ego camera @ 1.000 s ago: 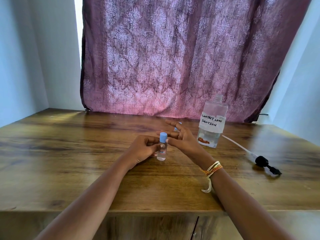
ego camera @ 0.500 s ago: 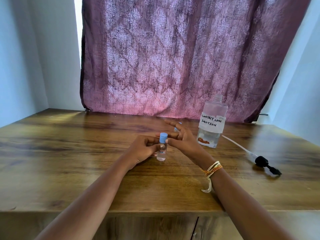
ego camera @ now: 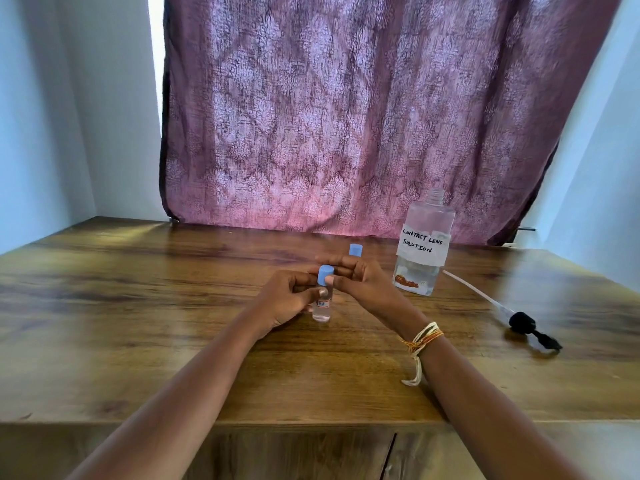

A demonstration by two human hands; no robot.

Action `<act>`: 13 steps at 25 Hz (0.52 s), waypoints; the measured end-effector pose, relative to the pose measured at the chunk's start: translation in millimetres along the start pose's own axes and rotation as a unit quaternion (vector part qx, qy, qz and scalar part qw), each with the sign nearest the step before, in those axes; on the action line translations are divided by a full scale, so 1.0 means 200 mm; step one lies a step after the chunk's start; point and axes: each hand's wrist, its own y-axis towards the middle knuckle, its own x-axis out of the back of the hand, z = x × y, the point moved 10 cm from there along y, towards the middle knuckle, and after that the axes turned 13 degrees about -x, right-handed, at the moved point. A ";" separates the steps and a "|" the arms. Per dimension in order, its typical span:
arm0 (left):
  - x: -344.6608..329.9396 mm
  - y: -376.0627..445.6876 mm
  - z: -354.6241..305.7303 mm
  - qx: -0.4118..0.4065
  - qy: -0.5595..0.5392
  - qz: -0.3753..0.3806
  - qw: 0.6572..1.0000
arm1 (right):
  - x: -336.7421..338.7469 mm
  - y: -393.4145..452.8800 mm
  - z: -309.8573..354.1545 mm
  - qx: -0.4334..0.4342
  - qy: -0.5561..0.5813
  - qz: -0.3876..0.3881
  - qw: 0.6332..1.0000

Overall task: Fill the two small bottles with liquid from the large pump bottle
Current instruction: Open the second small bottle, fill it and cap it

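A small clear bottle [ego camera: 321,308] with liquid inside stands on the wooden table [ego camera: 138,306] at the centre. My left hand [ego camera: 284,299] grips its body. My right hand [ego camera: 363,285] pinches its blue cap [ego camera: 325,274] between thumb and fingers. A second small bottle shows only its blue cap [ego camera: 355,250] behind my right hand. The large bottle [ego camera: 424,244], labelled "contact lens solution", stands open-necked at the right, with a little liquid at its bottom. Its black pump head with white tube [ego camera: 523,323] lies on the table further right.
A purple patterned curtain [ego camera: 346,116] hangs behind the table's back edge. Pale walls close in on both sides. The table's front edge [ego camera: 242,422] runs just under my forearms.
My right fingers have shifted slightly on the blue cap. The bottle and my left hand stay in the same place.
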 end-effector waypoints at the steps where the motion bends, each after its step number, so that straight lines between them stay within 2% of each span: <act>1: 0.00 0.00 0.00 -0.001 0.002 0.002 1.000 | 0.01 0.00 0.01 0.006 -0.011 -0.014 1.000; 5: -0.01 0.00 -0.01 -0.003 0.001 0.002 1.000 | 0.05 0.00 0.02 0.017 -0.033 -0.066 0.997; 13: -0.01 0.00 -0.02 -0.027 0.013 0.001 1.000 | 0.09 -0.01 0.02 0.027 -0.005 -0.117 0.993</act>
